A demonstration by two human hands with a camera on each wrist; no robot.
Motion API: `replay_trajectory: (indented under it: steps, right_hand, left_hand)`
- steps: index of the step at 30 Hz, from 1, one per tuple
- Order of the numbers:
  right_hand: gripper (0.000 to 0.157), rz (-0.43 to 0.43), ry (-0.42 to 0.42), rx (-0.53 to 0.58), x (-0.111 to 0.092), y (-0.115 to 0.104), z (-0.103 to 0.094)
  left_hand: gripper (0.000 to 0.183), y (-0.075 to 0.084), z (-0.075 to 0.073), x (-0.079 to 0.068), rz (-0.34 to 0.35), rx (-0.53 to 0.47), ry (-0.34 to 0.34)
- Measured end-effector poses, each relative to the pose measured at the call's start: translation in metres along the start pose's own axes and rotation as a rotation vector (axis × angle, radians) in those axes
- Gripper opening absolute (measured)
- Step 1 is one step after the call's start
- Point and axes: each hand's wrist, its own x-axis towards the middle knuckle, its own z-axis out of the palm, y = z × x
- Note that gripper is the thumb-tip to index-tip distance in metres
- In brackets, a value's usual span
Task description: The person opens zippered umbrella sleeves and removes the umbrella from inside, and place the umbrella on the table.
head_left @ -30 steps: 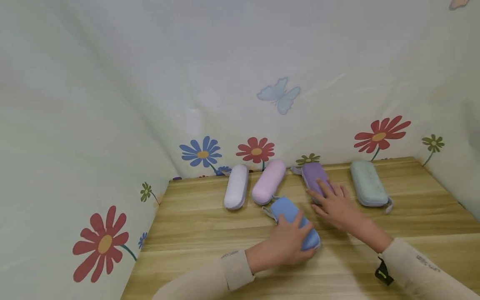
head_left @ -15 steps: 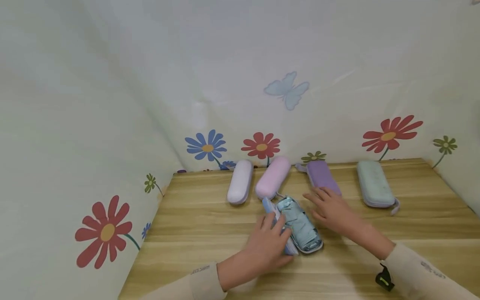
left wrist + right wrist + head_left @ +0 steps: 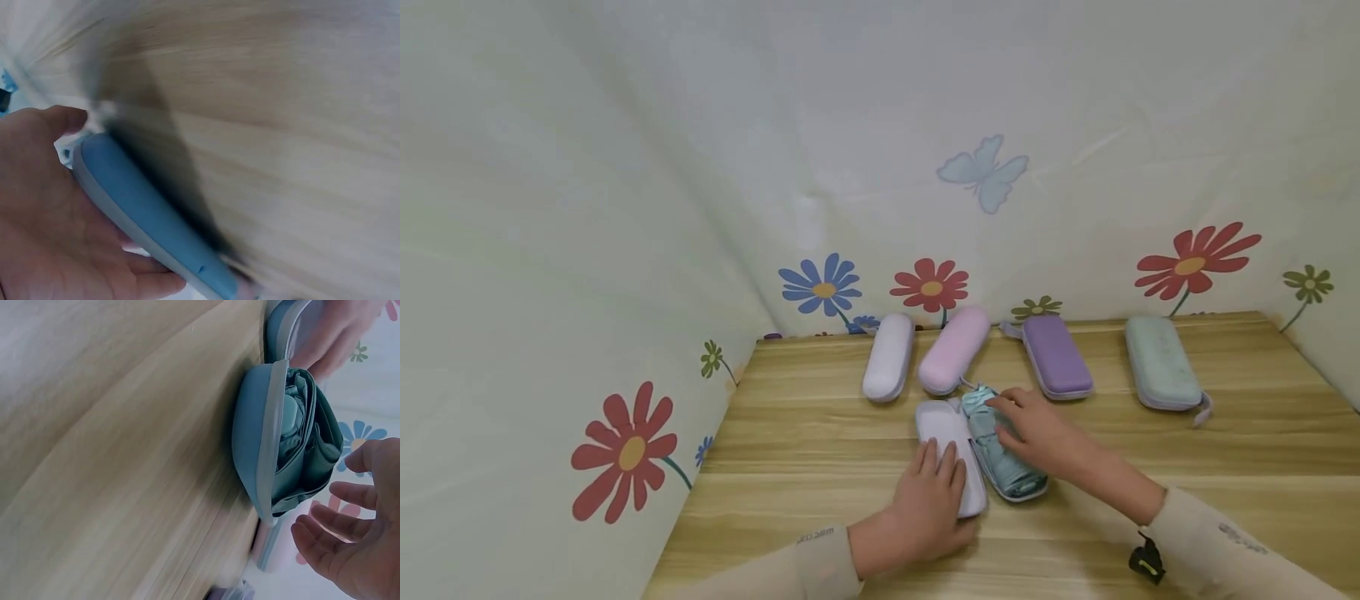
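Note:
A blue zip case lies unfolded at the middle of the table. Its pale-lined lid point(image 3: 937, 421) is on the left, and its other half holds a folded teal umbrella point(image 3: 992, 442). My left hand point(image 3: 917, 508) rests with extended fingers on the lid's lining; in the left wrist view the lid's blue outside point(image 3: 150, 212) shows beside the palm. Over the umbrella's far end is my right hand point(image 3: 1048, 433). In the right wrist view its fingers are spread and loosely bent, apart from the umbrella point(image 3: 306, 437) and holding nothing.
Along the table's back edge lie a white case point(image 3: 888, 358), a pink case point(image 3: 955, 350), a purple case point(image 3: 1057, 357) and a pale green case point(image 3: 1162, 363). A flower-printed sheet point(image 3: 850, 167) hangs behind the wooden table point(image 3: 790, 467).
The blue case has gone from closed to opened, its lid folded down to the left by my left hand. My right hand has moved from the purple case to above the umbrella.

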Motion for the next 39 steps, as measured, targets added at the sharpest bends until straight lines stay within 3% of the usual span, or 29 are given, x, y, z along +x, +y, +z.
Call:
replay_trajectory:
  steps: [5,9,17,27,30,33,39]
  right_hand:
    - [0.04,0.011,0.012,-0.005,0.001,-0.003,0.002]
    - [0.041,0.024,0.013,-0.008,0.004,-0.005,0.004]
    - [0.039,0.076,0.02,-0.019,0.011,-0.006,0.005]
    - [0.04,0.166,0.027,-0.002,0.007,-0.012,0.01]
    - [0.044,0.207,-0.005,0.001,0.006,-0.014,0.01]
    - [0.051,0.3,-0.076,0.01,0.006,-0.018,0.011]
    - [0.075,0.438,-0.19,-0.054,0.009,-0.029,0.019]
  left_hand:
    - [0.102,-0.004,0.02,0.008,-0.042,-0.141,-0.051]
    - [0.101,-0.007,0.026,0.012,-0.065,-0.225,-0.08]
    - [0.086,-0.01,0.022,0.015,-0.076,-0.186,-0.096]
    - [0.085,-0.002,0.032,0.014,-0.07,-0.204,-0.07]
    - [0.085,-0.001,0.037,0.013,-0.068,-0.226,-0.056]
    - [0.085,0.0,0.039,0.013,-0.069,-0.234,-0.045]
    - [0.083,-0.003,0.031,0.011,-0.065,-0.232,-0.049]
